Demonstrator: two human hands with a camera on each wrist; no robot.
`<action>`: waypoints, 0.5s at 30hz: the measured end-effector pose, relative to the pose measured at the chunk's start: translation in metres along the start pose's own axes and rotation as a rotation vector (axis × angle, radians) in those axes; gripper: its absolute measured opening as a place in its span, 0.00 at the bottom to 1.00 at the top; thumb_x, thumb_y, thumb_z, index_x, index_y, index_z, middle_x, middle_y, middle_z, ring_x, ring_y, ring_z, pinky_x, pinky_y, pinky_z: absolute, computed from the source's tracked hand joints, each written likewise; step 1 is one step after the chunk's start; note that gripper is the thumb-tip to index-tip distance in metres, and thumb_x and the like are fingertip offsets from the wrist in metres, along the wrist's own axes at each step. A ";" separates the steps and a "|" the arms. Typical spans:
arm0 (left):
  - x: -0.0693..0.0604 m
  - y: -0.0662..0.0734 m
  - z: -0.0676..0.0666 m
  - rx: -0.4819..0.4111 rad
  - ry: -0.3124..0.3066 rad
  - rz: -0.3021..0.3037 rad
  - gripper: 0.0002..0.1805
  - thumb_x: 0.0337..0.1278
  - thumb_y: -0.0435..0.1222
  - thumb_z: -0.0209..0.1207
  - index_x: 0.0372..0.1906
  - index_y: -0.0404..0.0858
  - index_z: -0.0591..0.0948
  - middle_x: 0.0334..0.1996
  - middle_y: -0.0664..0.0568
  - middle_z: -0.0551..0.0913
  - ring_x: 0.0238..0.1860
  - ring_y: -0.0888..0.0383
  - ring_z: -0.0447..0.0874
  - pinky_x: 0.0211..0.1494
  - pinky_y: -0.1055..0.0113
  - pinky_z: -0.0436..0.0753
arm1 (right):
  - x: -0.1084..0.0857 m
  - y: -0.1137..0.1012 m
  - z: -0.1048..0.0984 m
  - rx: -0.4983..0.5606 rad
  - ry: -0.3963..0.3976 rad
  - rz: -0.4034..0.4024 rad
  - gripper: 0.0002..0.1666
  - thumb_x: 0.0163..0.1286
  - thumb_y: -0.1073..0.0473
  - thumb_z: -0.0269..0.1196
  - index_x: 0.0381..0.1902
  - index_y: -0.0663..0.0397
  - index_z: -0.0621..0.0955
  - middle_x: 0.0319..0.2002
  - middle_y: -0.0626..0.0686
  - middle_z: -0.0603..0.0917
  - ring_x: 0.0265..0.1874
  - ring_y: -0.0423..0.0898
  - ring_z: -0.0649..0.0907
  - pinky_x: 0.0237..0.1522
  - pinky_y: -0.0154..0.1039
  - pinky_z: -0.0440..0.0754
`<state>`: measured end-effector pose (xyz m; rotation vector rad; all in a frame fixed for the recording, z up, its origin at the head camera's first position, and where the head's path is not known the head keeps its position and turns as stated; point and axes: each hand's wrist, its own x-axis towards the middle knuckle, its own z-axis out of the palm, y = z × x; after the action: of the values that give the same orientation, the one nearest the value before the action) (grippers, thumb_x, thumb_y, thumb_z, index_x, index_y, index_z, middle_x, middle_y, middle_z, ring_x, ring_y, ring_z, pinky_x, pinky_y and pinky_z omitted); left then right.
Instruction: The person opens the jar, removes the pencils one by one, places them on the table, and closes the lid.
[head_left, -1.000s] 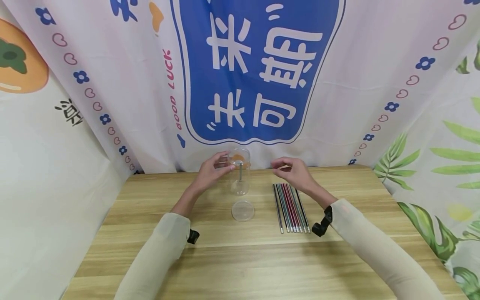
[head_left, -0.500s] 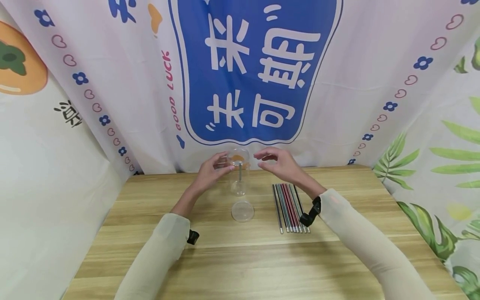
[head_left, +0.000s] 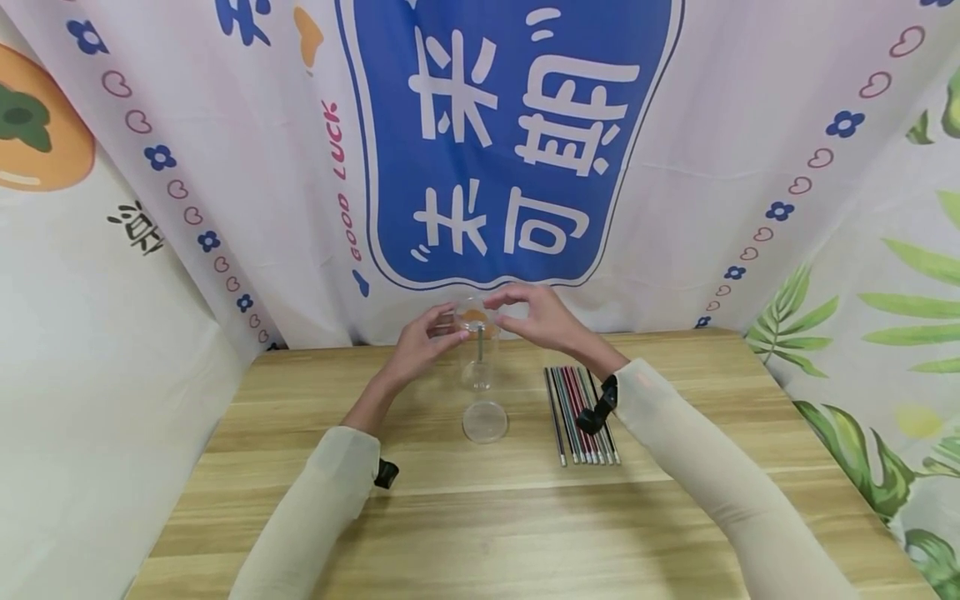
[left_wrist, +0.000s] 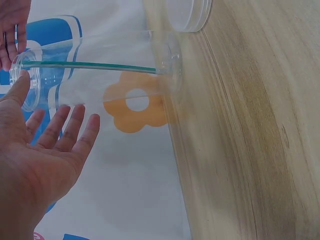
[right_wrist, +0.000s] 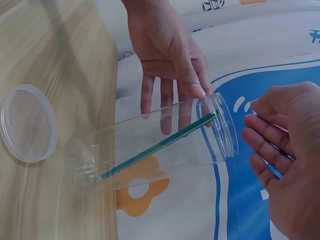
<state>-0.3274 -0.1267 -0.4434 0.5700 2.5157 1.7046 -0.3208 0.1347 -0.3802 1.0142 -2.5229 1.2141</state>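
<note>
A clear plastic jar stands upright and uncapped near the table's back edge. Inside it leans one green pencil, its silver end at the bottom. My left hand holds the jar near its neck, thumb on the near side and fingers behind, as the right wrist view shows. Close to the jar's mouth, my right hand has loosely bent fingers and holds nothing. The round clear lid lies flat on the table in front of the jar.
Right of the lid, several pencils lie side by side, partly covered by the right wrist's black camera mount. A printed cloth hangs right behind the wooden table.
My right hand has moved left from above the pencils to the jar's mouth. The left hand, jar and lid have stayed in place.
</note>
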 end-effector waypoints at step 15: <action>0.000 0.001 -0.001 -0.013 -0.008 0.001 0.39 0.69 0.45 0.70 0.79 0.40 0.69 0.70 0.39 0.79 0.69 0.40 0.79 0.68 0.47 0.83 | 0.015 0.000 0.010 -0.139 -0.111 -0.034 0.11 0.69 0.66 0.70 0.48 0.57 0.91 0.48 0.53 0.92 0.56 0.52 0.86 0.65 0.53 0.82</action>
<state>-0.3275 -0.1272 -0.4416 0.5763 2.4973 1.7141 -0.3304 0.1197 -0.3808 1.1139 -2.6187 0.9839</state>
